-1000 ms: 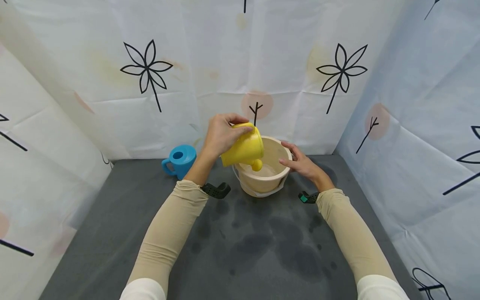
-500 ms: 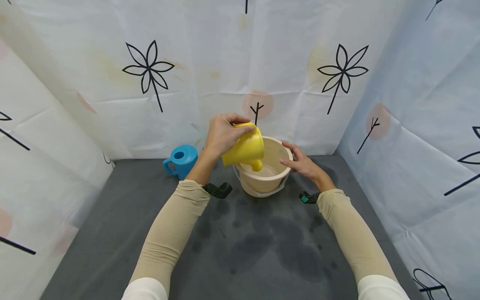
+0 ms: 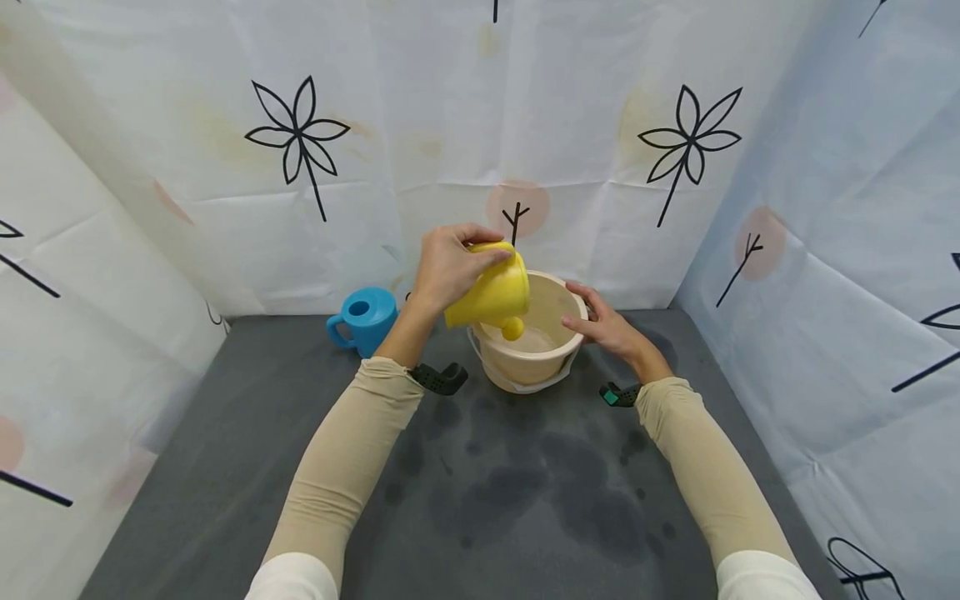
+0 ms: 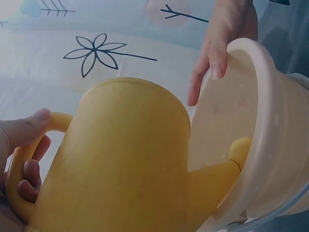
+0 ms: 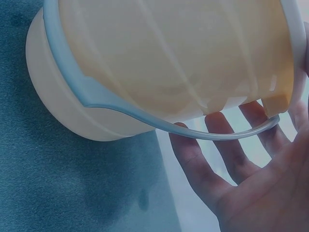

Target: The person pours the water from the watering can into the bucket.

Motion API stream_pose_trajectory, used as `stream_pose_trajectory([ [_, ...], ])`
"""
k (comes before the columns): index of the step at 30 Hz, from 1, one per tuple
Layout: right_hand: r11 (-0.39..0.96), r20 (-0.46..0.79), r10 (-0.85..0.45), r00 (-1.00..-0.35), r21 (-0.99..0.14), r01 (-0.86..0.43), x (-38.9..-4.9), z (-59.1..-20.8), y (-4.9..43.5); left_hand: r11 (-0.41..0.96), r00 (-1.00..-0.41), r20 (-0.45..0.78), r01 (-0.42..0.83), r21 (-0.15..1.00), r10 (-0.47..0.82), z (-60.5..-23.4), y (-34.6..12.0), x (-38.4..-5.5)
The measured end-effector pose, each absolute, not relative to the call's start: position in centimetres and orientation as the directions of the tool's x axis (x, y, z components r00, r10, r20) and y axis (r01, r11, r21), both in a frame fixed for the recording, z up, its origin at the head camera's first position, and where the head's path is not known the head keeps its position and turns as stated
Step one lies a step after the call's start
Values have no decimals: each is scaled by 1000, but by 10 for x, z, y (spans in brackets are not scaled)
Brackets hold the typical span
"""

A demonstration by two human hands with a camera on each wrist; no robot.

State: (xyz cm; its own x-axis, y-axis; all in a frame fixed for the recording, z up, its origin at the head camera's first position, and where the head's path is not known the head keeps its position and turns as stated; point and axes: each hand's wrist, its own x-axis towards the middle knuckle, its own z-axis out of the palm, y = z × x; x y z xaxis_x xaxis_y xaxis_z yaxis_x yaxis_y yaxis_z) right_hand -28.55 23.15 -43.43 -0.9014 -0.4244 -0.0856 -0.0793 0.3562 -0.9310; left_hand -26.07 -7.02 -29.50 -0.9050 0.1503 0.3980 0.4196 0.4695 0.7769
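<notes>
My left hand (image 3: 448, 268) grips the handle of a yellow toy watering can (image 3: 495, 292), with the thumb on top and the fingers curled through the handle in the left wrist view. The can tips toward the right, and its rounded spout tip (image 4: 240, 151) is inside the mouth of a cream bucket (image 3: 517, 367). No stream of water can be made out. My right hand (image 3: 611, 332) holds the bucket's right rim, the thumb over the edge. In the right wrist view its other fingers (image 5: 195, 159) spread along the outer wall, near the pale bail handle (image 5: 212, 136).
A blue watering can (image 3: 365, 319) with a side handle stands left of the bucket, partly behind my left forearm. Dark wet patches (image 3: 510, 500) mark the grey tabletop (image 3: 247, 467). White printed cloth (image 3: 420, 125) walls in the back and both sides.
Almost nothing differs: the view shifts very slightly, while both hands, the tilted yellow watering can and the bucket keep their places.
</notes>
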Motion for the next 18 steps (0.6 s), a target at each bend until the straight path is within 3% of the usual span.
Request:
stream_pose_trajectory([
  [18, 332, -79, -428, -900, -940, -75, -286, -436, 231, 488, -891, 422, 447, 750, 167, -288, -66, -260],
])
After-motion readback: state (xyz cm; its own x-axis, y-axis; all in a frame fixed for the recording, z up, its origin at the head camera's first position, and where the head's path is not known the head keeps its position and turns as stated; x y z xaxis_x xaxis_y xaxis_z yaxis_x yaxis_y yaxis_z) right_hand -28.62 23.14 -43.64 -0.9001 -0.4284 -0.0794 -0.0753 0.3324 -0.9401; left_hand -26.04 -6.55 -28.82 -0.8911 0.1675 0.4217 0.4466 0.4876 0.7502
